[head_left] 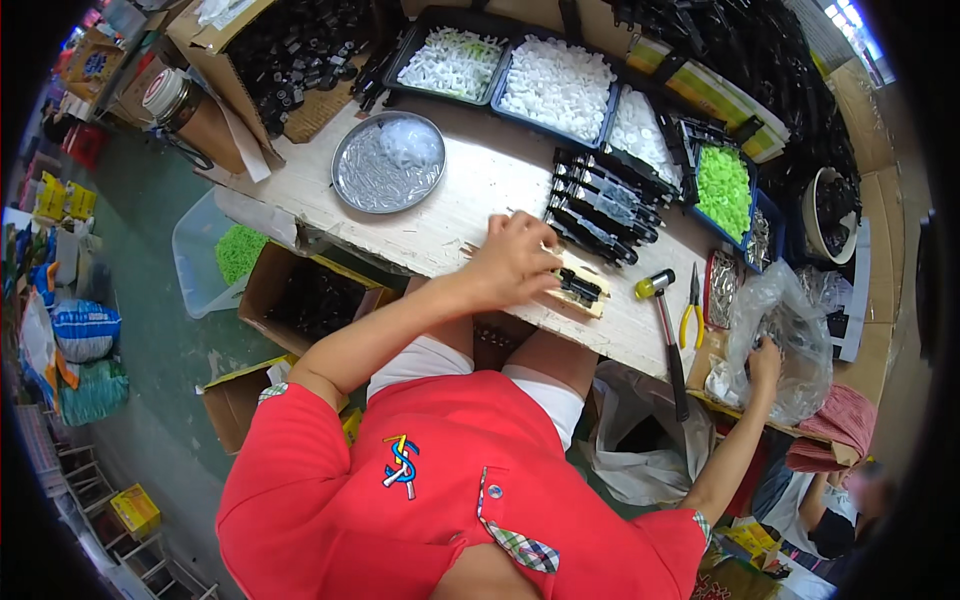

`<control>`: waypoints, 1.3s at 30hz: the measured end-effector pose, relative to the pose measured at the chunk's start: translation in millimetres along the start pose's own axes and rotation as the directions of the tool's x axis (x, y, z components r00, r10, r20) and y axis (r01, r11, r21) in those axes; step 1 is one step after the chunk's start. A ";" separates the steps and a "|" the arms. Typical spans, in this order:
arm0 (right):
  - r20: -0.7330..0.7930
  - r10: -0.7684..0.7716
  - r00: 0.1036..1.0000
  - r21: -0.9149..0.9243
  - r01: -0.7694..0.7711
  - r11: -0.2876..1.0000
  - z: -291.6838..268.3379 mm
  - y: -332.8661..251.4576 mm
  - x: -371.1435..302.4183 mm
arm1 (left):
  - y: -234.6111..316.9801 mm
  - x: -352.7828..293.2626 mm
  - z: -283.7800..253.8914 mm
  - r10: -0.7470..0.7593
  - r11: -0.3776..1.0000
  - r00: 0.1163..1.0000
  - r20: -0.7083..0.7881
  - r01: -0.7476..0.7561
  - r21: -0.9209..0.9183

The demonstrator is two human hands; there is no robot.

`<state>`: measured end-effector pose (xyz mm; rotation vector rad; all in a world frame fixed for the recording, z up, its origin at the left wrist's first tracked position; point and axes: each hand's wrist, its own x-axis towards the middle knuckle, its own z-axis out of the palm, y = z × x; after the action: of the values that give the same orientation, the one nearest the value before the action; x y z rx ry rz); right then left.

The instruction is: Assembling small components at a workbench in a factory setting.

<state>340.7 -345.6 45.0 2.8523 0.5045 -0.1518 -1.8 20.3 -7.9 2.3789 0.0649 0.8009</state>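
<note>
My left hand (pixel 515 262) is bent over the left end of a pale block (pixel 590 306) at the bench's front edge. Its fingers are curled in; what they grip is hidden beneath them. A black plastic part (pixel 578 285) lies on the block beside the fingertips. At the far right, my right hand (pixel 765 366) is at a clear plastic bag (pixel 805 375). Its fingers are closed and partly covered by the film, so what they hold cannot be made out. Several black assemblies (pixel 605 205) lie in a row behind the block.
A hammer (pixel 668 335) and yellow-handled pliers (pixel 690 310) lie between block and bag. Trays of white pieces (pixel 556 88) and green pieces (pixel 724 190) line the back. A round metal dish (pixel 365 188) stands left. Boxes (pixel 262 290) sit below the bench.
</note>
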 end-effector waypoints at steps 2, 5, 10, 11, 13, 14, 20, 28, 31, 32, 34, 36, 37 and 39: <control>-0.013 0.012 1.000 0.027 -0.011 1.000 0.6 3.8 0.0 | -31.5 19.3 -15.9 -0.009 0.968 0.988 -0.152 0.047 0.248; 0.001 0.052 0.999 0.020 -0.052 0.998 -3.7 2.1 -2.1 | -87.6 69.5 -85.0 -0.049 0.842 0.912 -0.406 0.257 0.474; -0.008 0.165 0.986 -0.047 -0.165 0.985 -0.5 -1.8 1.5 | -161.5 116.8 -133.7 -0.559 0.561 0.798 -0.226 0.564 0.606; -0.012 0.156 0.988 -0.051 -0.156 0.986 0.1 -0.3 2.0 | -169.3 118.7 -133.2 -0.610 0.511 0.778 -0.150 0.532 0.675; -0.019 0.150 0.989 -0.055 -0.150 0.987 -1.9 -1.1 2.6 | -180.8 121.1 -132.9 -0.627 0.515 0.768 -0.130 0.534 0.671; -0.008 0.144 0.990 -0.067 -0.144 0.987 -4.0 -4.0 2.0 | -185.7 121.5 -134.4 -0.622 0.564 0.774 -0.116 0.546 0.619; -0.027 0.149 0.988 -0.047 -0.150 0.988 -5.1 5.7 6.9 | -200.1 117.4 -150.4 -0.562 0.809 0.799 -0.216 0.585 0.061; -0.303 0.020 0.953 0.148 0.026 0.989 23.0 51.5 11.6 | -180.5 113.8 -161.1 -0.691 0.630 0.676 -0.255 0.391 -0.671; -0.135 0.192 0.972 0.342 -0.136 0.930 25.8 58.8 19.9 | -161.9 104.6 -160.5 -0.680 0.573 0.695 -0.234 0.303 -0.762; -0.107 0.229 0.967 0.400 -0.169 0.901 18.2 51.2 17.3 | -155.8 96.2 -162.3 -0.639 0.585 0.738 -0.219 0.281 -0.761; -0.071 0.253 0.965 0.449 -0.196 0.872 5.8 38.1 9.4 | -134.7 76.3 -163.9 -0.622 0.582 0.764 -0.172 0.305 -0.753; -0.260 0.137 0.956 0.218 -0.080 0.973 3.6 30.3 0.4 | -106.0 53.6 -164.7 -0.637 0.603 0.757 -0.142 0.375 -0.705; -0.250 0.129 0.960 0.209 -0.077 0.975 12.2 39.3 0.0 | -93.6 42.8 -163.5 -0.644 0.615 0.752 -0.140 0.400 -0.679; -0.580 0.045 0.813 0.415 0.248 0.875 31.8 61.5 3.6 | -89.1 16.5 -157.7 -0.622 0.729 0.761 -0.185 0.476 -0.491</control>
<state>363.6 -408.5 27.1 3.3312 0.8422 0.7018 -64.0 181.8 48.2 1.6444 0.6632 0.8088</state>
